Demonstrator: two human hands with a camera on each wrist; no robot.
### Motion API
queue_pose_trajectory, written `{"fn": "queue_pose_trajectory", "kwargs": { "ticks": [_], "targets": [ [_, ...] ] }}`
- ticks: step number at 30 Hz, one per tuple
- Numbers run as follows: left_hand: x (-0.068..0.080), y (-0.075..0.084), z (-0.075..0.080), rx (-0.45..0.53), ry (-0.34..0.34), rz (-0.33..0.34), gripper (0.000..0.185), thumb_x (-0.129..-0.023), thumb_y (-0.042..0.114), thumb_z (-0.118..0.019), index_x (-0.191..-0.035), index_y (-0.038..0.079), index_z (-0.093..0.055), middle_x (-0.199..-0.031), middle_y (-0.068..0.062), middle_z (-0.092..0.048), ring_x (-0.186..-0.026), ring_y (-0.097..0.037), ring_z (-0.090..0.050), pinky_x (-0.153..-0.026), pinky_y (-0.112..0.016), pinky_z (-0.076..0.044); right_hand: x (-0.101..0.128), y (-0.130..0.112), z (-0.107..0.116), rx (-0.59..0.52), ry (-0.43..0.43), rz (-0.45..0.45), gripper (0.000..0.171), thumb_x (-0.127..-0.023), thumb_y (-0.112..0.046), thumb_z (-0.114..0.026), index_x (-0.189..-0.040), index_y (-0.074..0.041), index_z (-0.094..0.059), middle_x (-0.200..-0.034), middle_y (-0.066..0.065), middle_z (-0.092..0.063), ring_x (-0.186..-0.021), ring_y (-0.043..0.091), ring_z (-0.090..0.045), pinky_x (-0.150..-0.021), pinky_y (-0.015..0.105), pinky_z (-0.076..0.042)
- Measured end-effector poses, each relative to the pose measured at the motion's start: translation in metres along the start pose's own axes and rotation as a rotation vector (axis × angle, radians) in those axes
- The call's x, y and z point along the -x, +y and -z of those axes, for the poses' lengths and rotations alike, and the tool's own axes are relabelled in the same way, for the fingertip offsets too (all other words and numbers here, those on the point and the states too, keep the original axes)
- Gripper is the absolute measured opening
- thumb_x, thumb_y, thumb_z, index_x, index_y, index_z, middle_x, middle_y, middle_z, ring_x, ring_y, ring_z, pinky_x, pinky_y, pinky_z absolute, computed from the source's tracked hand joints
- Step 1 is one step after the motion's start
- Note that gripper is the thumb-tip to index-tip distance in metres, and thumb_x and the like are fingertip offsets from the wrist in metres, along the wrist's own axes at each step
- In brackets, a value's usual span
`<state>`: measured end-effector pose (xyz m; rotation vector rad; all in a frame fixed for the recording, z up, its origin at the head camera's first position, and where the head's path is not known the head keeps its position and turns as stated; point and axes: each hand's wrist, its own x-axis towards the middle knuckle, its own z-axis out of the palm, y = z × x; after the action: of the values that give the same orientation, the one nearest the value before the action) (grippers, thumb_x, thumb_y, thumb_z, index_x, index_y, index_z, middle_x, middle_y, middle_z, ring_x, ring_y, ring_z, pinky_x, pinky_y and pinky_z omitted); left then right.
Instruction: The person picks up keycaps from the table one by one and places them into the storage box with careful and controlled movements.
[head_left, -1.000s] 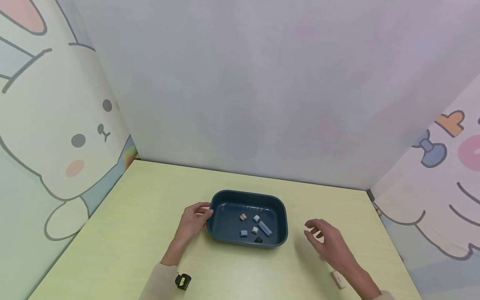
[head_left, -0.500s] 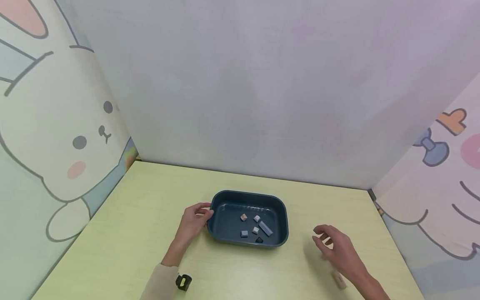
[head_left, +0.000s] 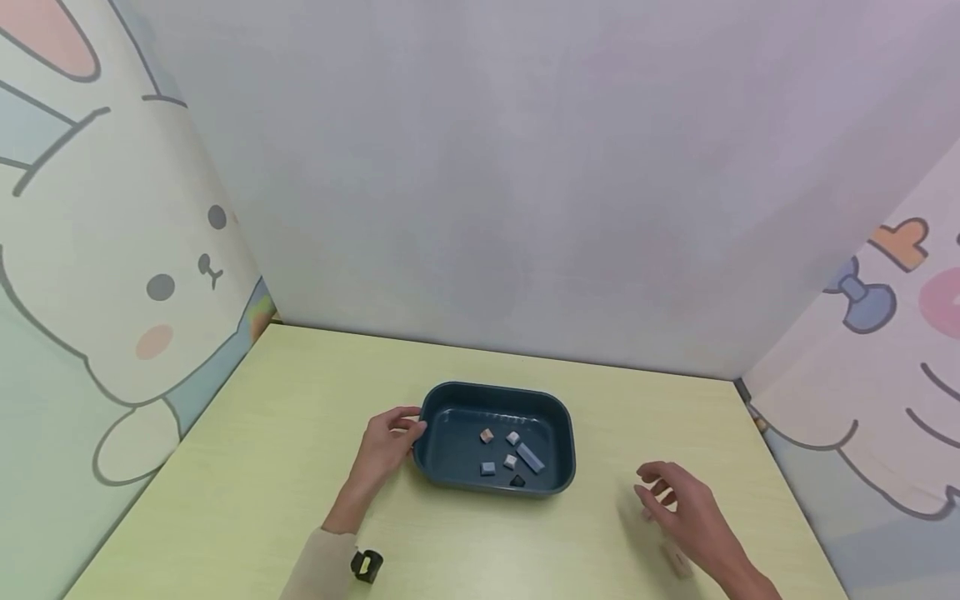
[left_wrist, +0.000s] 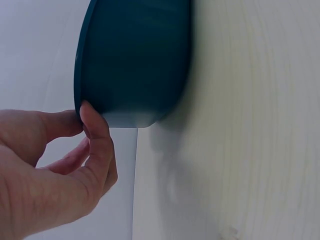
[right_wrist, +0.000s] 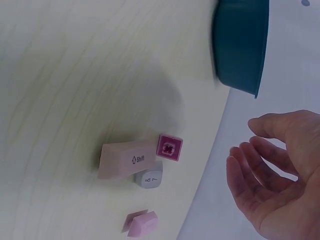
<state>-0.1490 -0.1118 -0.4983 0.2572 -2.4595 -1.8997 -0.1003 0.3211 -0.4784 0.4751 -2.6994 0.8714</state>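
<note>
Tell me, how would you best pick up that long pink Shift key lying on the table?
Pinch the Shift keycap across its two long sides, coming from above. It lies flat and is long and narrow; the small magenta key and grey key crowd one end, so grip nearer the free end.

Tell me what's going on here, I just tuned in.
A person is sorting keycaps at a table. The left hand grips the rim of a dark tray that holds six keycaps. The right hand hovers open over loose keycaps on the table beside the tray: a Shift key, an 8 key, a magenta cap and a pink cap. It holds nothing.
</note>
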Motion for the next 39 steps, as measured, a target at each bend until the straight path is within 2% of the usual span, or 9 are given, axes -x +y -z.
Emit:
{"fn": "queue_pose_trajectory", "kwargs": {
  "ticks": [13,20,25,30,37,39],
  "targets": [
    [0.001,0.000,0.000,0.011,-0.005,0.003,0.029,-0.097,0.006,-0.070,-0.124,-0.004,-0.068,-0.096,-0.014,-0.069,-0.080,-0.032,-0.070,-0.061,-0.028,-0.055,0.014,0.009,-0.002,0.024,0.022,-0.011,0.027,-0.080,0.007,-0.082,-0.101,-0.005,-0.070,-0.092,-0.002,-0.069,-0.073,-0.003,-0.059,-0.059,0.024,-0.054],
    [0.001,-0.001,0.000,0.007,-0.008,0.001,0.030,-0.097,0.007,-0.070,-0.125,-0.003,-0.068,-0.097,-0.014,-0.069,-0.079,-0.031,-0.069,-0.063,-0.031,-0.056,0.022,0.014,-0.003,0.051,0.032,-0.026,0.025,-0.080,0.006,-0.082,-0.099,-0.006,-0.071,-0.091,-0.003,-0.069,-0.072,-0.004,-0.057,-0.057,0.024,-0.053],
    [0.001,0.000,0.001,0.005,-0.009,-0.004,0.030,-0.097,0.007,-0.070,-0.125,-0.003,-0.068,-0.097,-0.014,-0.070,-0.080,-0.030,-0.069,-0.063,-0.032,-0.056,0.028,0.016,-0.002,0.058,0.015,-0.085,0.024,-0.081,0.001,-0.083,-0.100,-0.006,-0.071,-0.091,-0.003,-0.068,-0.073,-0.004,-0.056,-0.059,0.024,-0.052],
    [0.001,0.000,0.001,0.001,-0.008,-0.004,0.030,-0.097,0.008,-0.070,-0.125,-0.003,-0.068,-0.097,-0.014,-0.070,-0.080,-0.030,-0.069,-0.064,-0.032,-0.057,0.034,0.017,0.001,0.074,-0.032,-0.192,0.019,-0.087,-0.013,-0.083,-0.101,-0.007,-0.071,-0.090,-0.005,-0.067,-0.074,-0.003,-0.057,-0.061,0.025,-0.052],
    [0.000,0.000,0.001,-0.005,-0.008,0.001,0.030,-0.097,0.008,-0.071,-0.125,-0.003,-0.068,-0.097,-0.014,-0.070,-0.080,-0.028,-0.069,-0.066,-0.035,-0.058,0.044,0.022,0.008,0.062,-0.082,-0.251,0.018,-0.085,-0.001,-0.081,-0.097,-0.007,-0.069,-0.087,-0.005,-0.066,-0.071,-0.002,-0.056,-0.059,0.025,-0.052],
    [0.000,0.000,0.001,-0.003,-0.008,0.001,0.030,-0.097,0.007,-0.071,-0.125,-0.003,-0.068,-0.098,-0.014,-0.070,-0.080,-0.027,-0.069,-0.066,-0.035,-0.058,0.046,0.024,0.010,0.054,-0.104,-0.288,0.016,-0.086,-0.002,-0.081,-0.097,-0.006,-0.069,-0.087,-0.004,-0.066,-0.070,-0.002,-0.056,-0.059,0.024,-0.052]
  ]
}}
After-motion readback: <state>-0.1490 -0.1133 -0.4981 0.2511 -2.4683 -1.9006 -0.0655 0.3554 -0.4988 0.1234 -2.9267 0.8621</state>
